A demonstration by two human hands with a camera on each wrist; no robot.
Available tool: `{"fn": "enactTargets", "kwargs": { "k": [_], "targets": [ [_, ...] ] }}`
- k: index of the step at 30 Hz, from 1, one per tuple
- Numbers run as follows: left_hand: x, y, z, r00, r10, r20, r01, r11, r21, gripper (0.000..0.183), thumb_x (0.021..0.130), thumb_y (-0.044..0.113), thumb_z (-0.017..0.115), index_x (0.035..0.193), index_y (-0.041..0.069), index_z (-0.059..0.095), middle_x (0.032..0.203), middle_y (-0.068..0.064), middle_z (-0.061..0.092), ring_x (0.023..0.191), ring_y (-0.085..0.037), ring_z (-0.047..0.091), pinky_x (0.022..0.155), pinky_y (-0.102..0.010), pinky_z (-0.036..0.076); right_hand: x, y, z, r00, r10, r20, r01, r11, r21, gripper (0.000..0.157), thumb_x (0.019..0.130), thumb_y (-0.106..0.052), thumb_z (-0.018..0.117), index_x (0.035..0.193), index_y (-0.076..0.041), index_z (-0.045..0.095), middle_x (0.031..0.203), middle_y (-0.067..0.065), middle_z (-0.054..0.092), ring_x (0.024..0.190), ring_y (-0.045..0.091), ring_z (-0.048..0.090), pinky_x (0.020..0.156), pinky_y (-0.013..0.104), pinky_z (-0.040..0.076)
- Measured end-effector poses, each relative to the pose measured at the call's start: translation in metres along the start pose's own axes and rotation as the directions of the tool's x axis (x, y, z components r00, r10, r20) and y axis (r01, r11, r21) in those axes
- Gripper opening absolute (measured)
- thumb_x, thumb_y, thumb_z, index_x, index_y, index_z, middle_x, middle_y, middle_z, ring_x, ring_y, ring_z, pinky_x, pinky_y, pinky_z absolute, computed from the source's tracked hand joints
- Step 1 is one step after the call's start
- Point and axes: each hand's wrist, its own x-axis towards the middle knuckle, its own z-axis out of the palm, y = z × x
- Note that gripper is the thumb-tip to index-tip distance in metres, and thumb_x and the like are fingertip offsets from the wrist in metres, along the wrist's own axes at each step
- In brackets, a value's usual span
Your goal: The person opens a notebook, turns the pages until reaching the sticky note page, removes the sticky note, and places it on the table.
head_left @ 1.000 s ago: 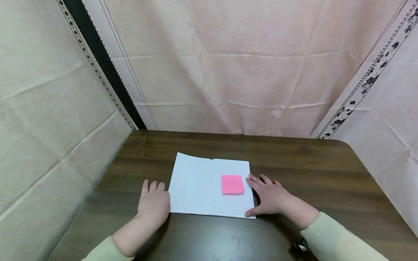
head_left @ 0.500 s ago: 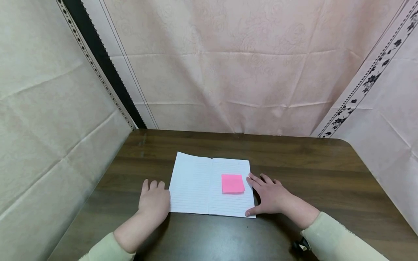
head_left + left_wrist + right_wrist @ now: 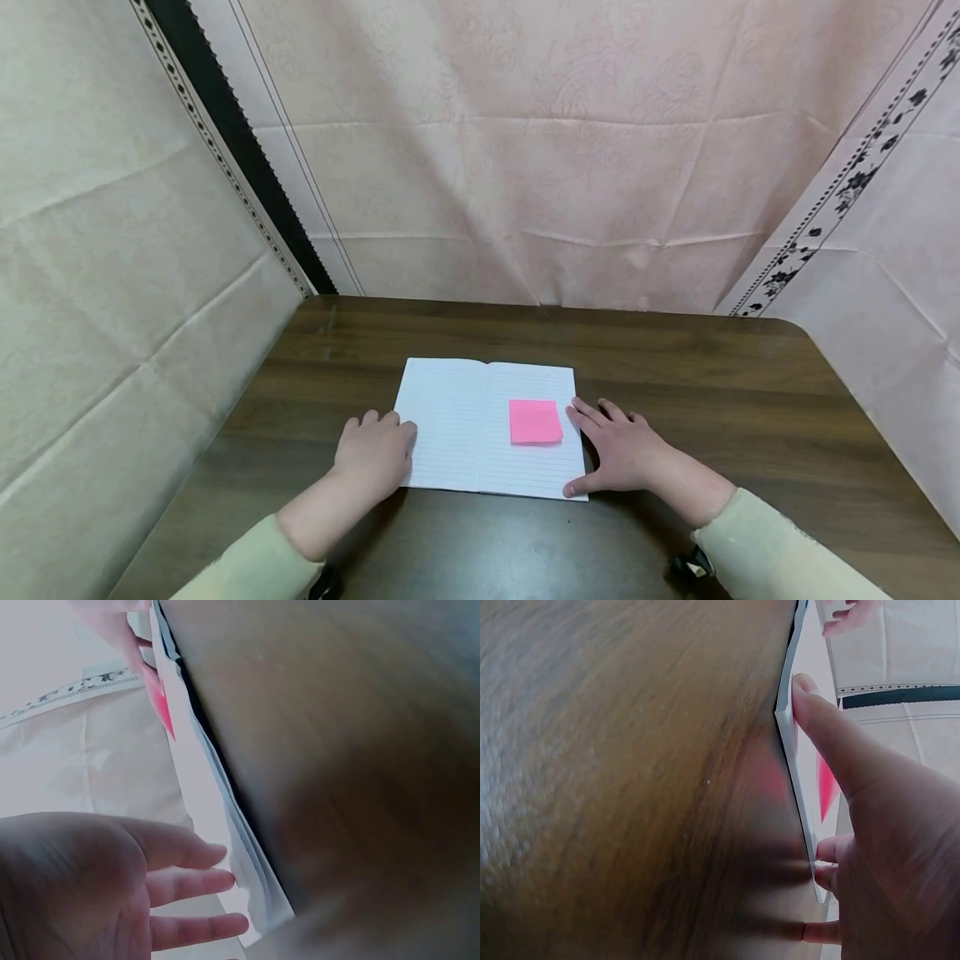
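An open lined notebook (image 3: pixel 442 417) lies on the table with both pages showing. On its right page sits a pink sticky note pad (image 3: pixel 536 422). My left hand (image 3: pixel 377 454) overlaps the left page's outer edge. Its fingers extend loosely at the paper in the left wrist view, and nothing is gripped. Spread over the notebook's right edge is my right hand (image 3: pixel 618 450). The right thumb (image 3: pixel 821 712) rests on the page's near corner, while the other fingertips are at the outer edge beside the pink pad.
A dark wooden table (image 3: pixel 675 367) carries the notebook. Pale cloth hangs (image 3: pixel 570 167) stand behind it and along both sides. Dark items show at both sleeve cuffs.
My left hand has moved right, from beside the notebook onto the left page's edge. The page's far left corner, raised before, now lies lower. The right hand stays in place.
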Motion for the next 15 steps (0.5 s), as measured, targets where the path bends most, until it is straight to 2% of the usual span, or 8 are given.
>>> {"fn": "enactTargets", "kwargs": {
  "k": [6, 11, 15],
  "targets": [
    [0.018, 0.016, -0.001, 0.999, 0.032, 0.012, -0.032, 0.998, -0.049, 0.031, 0.092, 0.039, 0.066, 0.109, 0.013, 0.069, 0.093, -0.007, 0.062, 0.081, -0.03, 0.056, 0.072, -0.048, 0.046, -0.001, -0.001, 0.0, 1.0, 0.005, 0.004, -0.005, 1.0, 0.007, 0.123, 0.063, -0.089, 0.062, 0.157, -0.015, 0.03, 0.163, 0.004, 0.025, 0.144, 0.041, 0.025, 0.102, 0.072, 0.028],
    [0.04, 0.027, 0.0, 0.999, 0.041, 0.035, -0.038, 0.995, -0.092, 0.052, 0.092, 0.052, 0.064, 0.124, 0.011, 0.065, 0.112, -0.01, 0.065, 0.095, -0.032, 0.059, 0.08, -0.05, 0.049, 0.0, -0.001, 0.0, 1.0, 0.007, 0.004, -0.007, 1.0, 0.005, 0.123, 0.063, -0.089, 0.061, 0.157, -0.016, 0.029, 0.163, 0.003, 0.024, 0.145, 0.041, 0.024, 0.102, 0.072, 0.028],
    [0.056, 0.032, -0.001, 0.997, 0.014, 0.078, -0.003, 0.991, -0.134, 0.064, 0.092, 0.057, 0.06, 0.137, 0.012, 0.058, 0.13, -0.013, 0.059, 0.112, -0.036, 0.055, 0.093, -0.055, 0.046, 0.001, 0.0, 0.0, 1.0, 0.005, 0.001, -0.005, 1.0, -0.001, 0.123, 0.063, -0.089, 0.061, 0.157, -0.016, 0.029, 0.163, 0.003, 0.024, 0.145, 0.041, 0.025, 0.102, 0.072, 0.029]
  ]
}}
